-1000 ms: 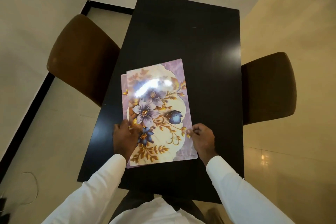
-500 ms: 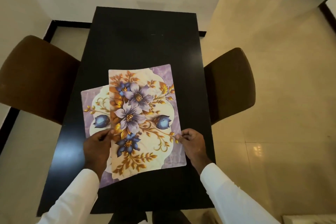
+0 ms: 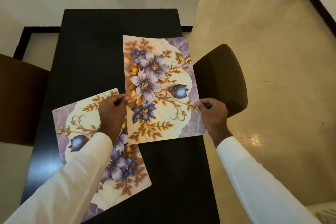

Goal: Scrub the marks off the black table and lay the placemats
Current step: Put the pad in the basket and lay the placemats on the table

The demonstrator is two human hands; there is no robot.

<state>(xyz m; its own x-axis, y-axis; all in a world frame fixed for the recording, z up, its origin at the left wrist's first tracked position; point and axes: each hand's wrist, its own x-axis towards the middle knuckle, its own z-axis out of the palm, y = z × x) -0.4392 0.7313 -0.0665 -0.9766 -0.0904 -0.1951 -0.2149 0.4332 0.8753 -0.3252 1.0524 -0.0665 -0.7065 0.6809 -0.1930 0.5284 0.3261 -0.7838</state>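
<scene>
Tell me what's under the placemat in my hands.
Black table and a strip of the other placemat at the held placemat's near-left corner. Anything else beneath is hidden.

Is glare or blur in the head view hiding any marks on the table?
Head view: a soft bluish reflection lies on the black table near its left edge, beside the left placemat; the rest is dark, so faint marks could hide. Head view: the right placemat is sharp, without glare; the wide lens makes the table taper away.
</scene>
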